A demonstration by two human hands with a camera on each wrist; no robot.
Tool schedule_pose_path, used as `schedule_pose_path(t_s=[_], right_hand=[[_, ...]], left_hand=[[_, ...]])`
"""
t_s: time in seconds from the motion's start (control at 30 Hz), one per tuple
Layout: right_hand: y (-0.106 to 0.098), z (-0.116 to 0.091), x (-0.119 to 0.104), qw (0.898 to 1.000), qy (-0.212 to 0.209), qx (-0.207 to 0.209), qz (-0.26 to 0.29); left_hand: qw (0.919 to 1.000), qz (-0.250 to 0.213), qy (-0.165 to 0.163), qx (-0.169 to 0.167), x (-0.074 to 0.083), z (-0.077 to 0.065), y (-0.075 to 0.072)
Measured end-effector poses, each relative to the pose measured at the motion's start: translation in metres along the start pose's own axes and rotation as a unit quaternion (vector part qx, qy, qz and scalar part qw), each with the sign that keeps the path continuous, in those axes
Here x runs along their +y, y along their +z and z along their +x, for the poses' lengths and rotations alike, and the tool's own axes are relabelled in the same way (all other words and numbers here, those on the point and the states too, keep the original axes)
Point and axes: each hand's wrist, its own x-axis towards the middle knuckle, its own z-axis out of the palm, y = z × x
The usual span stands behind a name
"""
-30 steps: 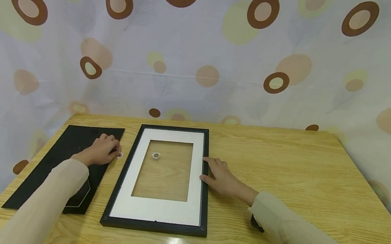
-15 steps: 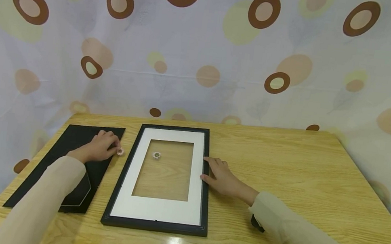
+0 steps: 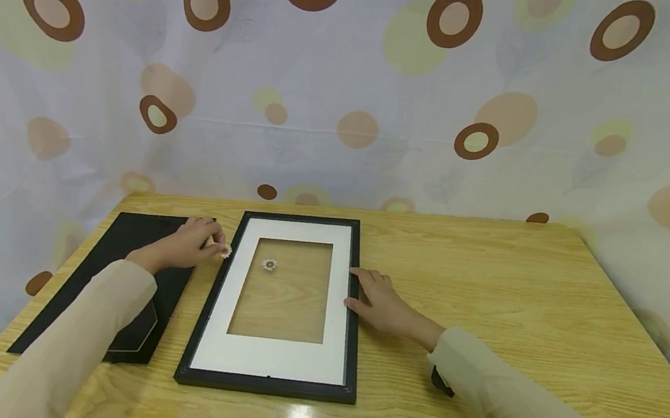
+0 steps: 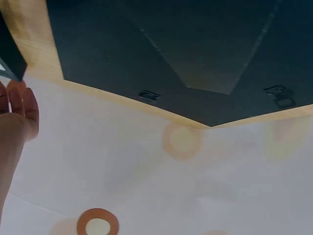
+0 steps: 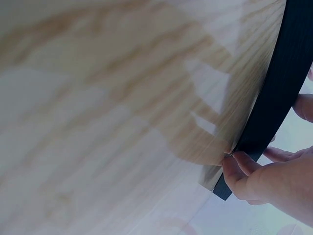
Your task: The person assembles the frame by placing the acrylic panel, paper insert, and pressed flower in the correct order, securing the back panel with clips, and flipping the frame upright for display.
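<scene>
My left hand (image 3: 186,243) pinches a small pale pink-and-white flower (image 3: 226,251) at the left rail of a black picture frame (image 3: 266,385). In the left wrist view, my left hand (image 4: 17,115) shows at the left edge near a frame corner; the flower is not visible there. The frame lies flat with a white mat (image 3: 266,359) inside. Within the mat's opening, near its upper left, sits a second small white flower (image 3: 268,265). My right hand (image 3: 380,303) rests on the frame's right rail, thumb and fingers spread; the right wrist view shows fingertips (image 5: 239,169) against its outer side.
Left of the frame, partly under my left arm, lies a black backing board (image 3: 123,246) with a stand leg and metal clips (image 4: 149,96). A wooden table (image 3: 490,277) carries everything. A patterned cloth (image 3: 350,85) hangs behind it.
The left hand has lifted the flower from the tabletop between board and frame and carried it right and slightly away to the frame's left rail. The right hand has stayed put.
</scene>
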Motion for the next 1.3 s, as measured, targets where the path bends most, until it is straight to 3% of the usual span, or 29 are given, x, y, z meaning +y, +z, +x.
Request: schedule_pose_path(t_s=[0.2,0.43,0.53,0.9,1.3], right_hand=[[0.0,-0.001,0.0,1.0,-0.004,0.001,0.003],[0.001,0.0,0.0,1.0,0.001,0.002,0.002],[0.001,0.001,0.0,1.0,0.006,0.002,0.0],[0.001,0.0,0.001,1.0,-0.003,0.002,0.0],[0.001,0.0,0.001,1.0,-0.002,0.004,-0.001]], left_hand=[[0.9999,0.005,0.013,-0.003,0.018,0.012,0.008],[0.9956,0.014,0.092,-0.009,0.039,0.025,0.016],[0.9941,0.01,0.107,-0.019,0.048,0.03,0.018],[0.9956,0.011,0.084,-0.04,0.079,0.049,0.028],[0.9975,0.04,0.036,-0.046,0.085,0.067,0.041]])
